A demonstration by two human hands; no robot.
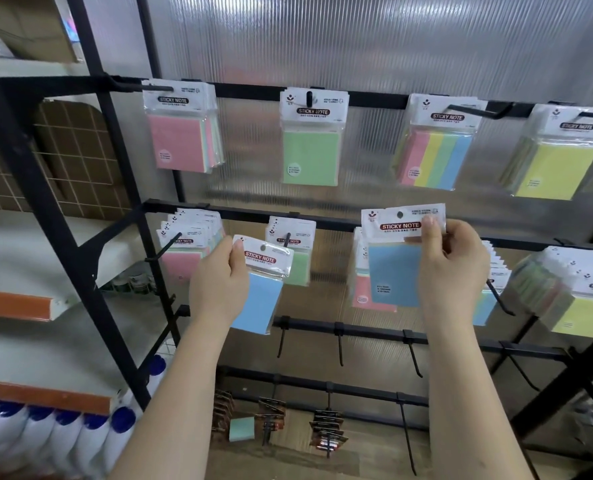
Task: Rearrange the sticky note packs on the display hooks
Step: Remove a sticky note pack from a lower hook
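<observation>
We hold two blue sticky note packs in front of the black display rack [323, 221], one in each hand. Our left hand [219, 282] grips the first blue pack [258, 299] by the left edge of its white header card, thumb on the front; the pack tilts and hangs below and to the right of the hand, off any hook, in front of the green packs [297, 261] on the middle rail. Our right hand [452, 268] pinches the second blue pack [397, 268] at the right side of its header, thumb over the printed label. This pack sits left of the hand, upright, covering the pink packs [366, 292] on the hook behind. Its header top is level with the middle rail. We cannot tell whether its hole is on a hook.
</observation>
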